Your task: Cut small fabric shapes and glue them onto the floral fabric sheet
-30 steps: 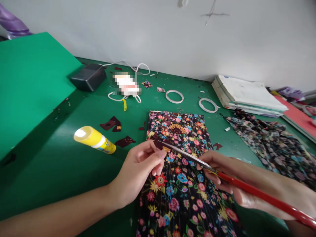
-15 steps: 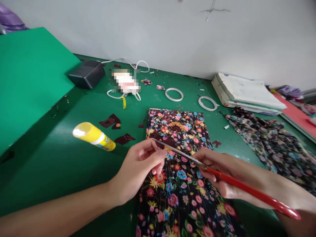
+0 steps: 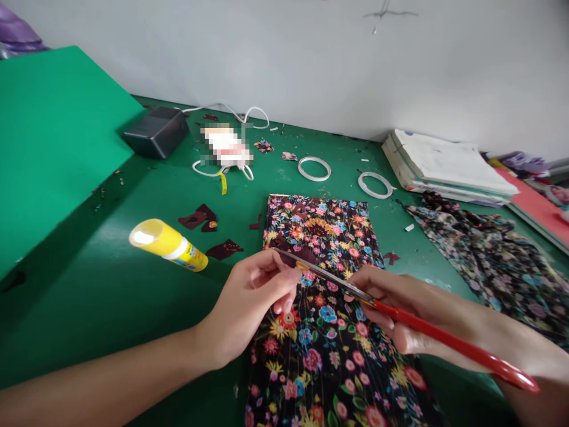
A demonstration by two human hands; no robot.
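Observation:
Red-handled scissors [image 3: 444, 341] are in my right hand [image 3: 400, 308], the blades pointing left toward my left fingertips. My left hand [image 3: 262, 284] is closed in a pinch on a small orange and dark piece [image 3: 302, 265] beside the blades. Both hands are above a black floral fabric [image 3: 326, 350] lying lengthwise on the green table. Dark maroon scraps [image 3: 278, 242] rest on the fabric near the blade tips. The exact edge of the pinched piece is hidden by the fingers and blades.
A yellow glue stick [image 3: 169, 244] stands left of my left hand, with maroon scraps [image 3: 226, 249] nearby. Farther back are a black box [image 3: 155, 133], two tape rings [image 3: 314, 169], and stacked papers [image 3: 448, 166]. Crumpled floral cloth [image 3: 498, 267] lies at the right.
Both hands and the scissors hold almost the same place. The red handle's end has shifted very slightly up and left; the view has moved a little.

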